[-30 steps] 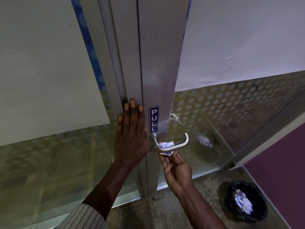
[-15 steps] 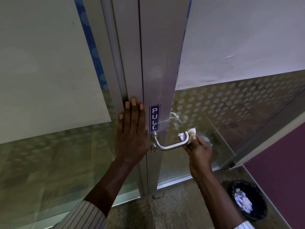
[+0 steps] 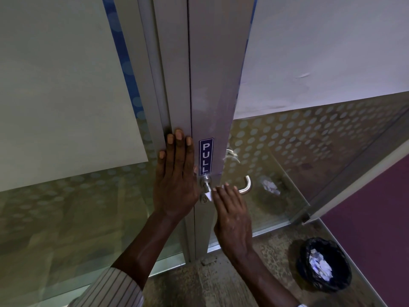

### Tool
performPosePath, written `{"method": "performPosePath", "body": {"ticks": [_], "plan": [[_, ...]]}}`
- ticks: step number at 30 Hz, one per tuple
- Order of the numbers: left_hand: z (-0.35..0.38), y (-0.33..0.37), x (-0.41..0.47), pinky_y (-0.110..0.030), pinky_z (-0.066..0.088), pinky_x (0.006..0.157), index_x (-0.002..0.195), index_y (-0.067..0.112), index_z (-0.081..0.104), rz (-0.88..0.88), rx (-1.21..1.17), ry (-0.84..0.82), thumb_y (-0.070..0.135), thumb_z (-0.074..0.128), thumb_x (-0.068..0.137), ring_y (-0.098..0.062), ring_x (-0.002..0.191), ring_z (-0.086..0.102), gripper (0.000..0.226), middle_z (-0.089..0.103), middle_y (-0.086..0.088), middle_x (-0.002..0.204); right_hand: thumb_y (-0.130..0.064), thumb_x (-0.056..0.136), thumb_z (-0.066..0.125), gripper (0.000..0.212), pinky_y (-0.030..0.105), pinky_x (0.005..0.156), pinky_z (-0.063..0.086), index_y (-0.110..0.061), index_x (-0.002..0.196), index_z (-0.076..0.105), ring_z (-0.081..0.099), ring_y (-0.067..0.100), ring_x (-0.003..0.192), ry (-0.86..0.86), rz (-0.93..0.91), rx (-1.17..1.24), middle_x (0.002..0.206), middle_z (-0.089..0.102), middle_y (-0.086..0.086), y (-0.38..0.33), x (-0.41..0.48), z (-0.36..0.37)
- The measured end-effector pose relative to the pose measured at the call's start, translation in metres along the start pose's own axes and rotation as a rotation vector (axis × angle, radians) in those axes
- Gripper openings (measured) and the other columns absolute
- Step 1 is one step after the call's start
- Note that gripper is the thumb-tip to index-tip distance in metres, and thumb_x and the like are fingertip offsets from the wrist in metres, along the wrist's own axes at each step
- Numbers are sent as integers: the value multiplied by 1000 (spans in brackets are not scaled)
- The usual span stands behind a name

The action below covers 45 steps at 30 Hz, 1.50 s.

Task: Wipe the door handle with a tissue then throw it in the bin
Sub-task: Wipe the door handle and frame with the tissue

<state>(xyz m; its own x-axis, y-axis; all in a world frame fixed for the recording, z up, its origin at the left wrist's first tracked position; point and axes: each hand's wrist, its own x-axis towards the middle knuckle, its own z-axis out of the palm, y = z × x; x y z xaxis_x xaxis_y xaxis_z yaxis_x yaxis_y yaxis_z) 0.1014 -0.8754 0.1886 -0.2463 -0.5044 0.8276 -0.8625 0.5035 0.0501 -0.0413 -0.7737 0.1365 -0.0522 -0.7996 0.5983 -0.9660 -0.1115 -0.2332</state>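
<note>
Item: curved brushed-steel door handle, frame centre. Our right hand presses small white tissue on its neck; left hand flat, empty, bracing door. We advise wrapping, sliding outward.

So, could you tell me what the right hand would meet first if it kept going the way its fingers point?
Most likely the door frame. The right hand points up and left, pressing the tissue on the handle near its base; just beyond are the handle's neck and the frame. Depth is hard to judge.
</note>
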Motion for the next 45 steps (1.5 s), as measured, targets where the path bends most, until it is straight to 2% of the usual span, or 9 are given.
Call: {"method": "performPosePath", "body": {"ticks": [12,18,21,24,28,31,33,38,45], "plan": [[-1,-2,1,-40,-11,144,179,11,-8,25,-35,12,45,12,122,-25,177,-15,70,-18,-10,188,13,88,45,61,51,113,50,-6,141,68,56,39,145,14,-118,-46,152,63,16,6,-18,10],[-4,-3,1,-40,-12,144,179,9,-9,23,4,11,23,37,114,-26,177,-17,81,-21,-12,187,9,98,43,54,55,117,50,-2,148,58,43,34,155,35,123,9,161,50,18,37,-20,3],[-4,-2,0,-41,-10,144,179,9,-7,28,16,23,25,28,118,-26,177,-17,72,-20,-12,187,18,95,52,56,56,118,49,1,148,58,44,36,154,54,202,89,160,52,21,49,-7,-1],[-1,-4,0,-42,-9,144,179,8,-5,24,19,22,27,28,119,-27,177,-15,72,-18,-13,188,10,99,62,45,44,110,57,-4,142,67,60,28,141,115,354,276,152,61,17,51,10,-3],[2,-5,-2,-42,-9,144,179,7,-3,11,29,29,25,35,116,-28,178,-13,76,-16,-13,188,-15,106,64,30,37,97,61,-21,134,74,76,22,116,165,842,758,124,81,7,50,31,-7],[2,-4,-2,-42,-9,144,180,8,-3,6,10,18,27,31,117,-28,178,-13,74,-16,-13,188,-9,108,59,26,42,97,59,3,125,75,77,35,110,247,1119,1310,118,79,26,51,39,-5],[1,-4,-1,-42,-10,144,179,7,-4,13,3,11,30,24,119,-28,178,-14,71,-16,-13,188,-17,111,52,34,45,92,60,8,124,72,74,40,107,214,1248,1444,123,74,34,45,37,-4],[-3,-3,0,-42,-9,144,179,8,-6,27,-8,6,34,19,121,-27,177,-16,69,-19,-13,187,-27,115,42,38,47,96,62,-8,123,75,80,28,101,166,1283,1731,116,81,19,18,18,-1],[-7,-1,0,-42,-10,144,179,7,-7,31,28,-11,29,26,118,-27,177,-18,72,-22,-13,186,-10,113,44,31,45,103,57,2,130,66,71,40,117,156,1323,1849,122,75,22,-18,13,7]]}}
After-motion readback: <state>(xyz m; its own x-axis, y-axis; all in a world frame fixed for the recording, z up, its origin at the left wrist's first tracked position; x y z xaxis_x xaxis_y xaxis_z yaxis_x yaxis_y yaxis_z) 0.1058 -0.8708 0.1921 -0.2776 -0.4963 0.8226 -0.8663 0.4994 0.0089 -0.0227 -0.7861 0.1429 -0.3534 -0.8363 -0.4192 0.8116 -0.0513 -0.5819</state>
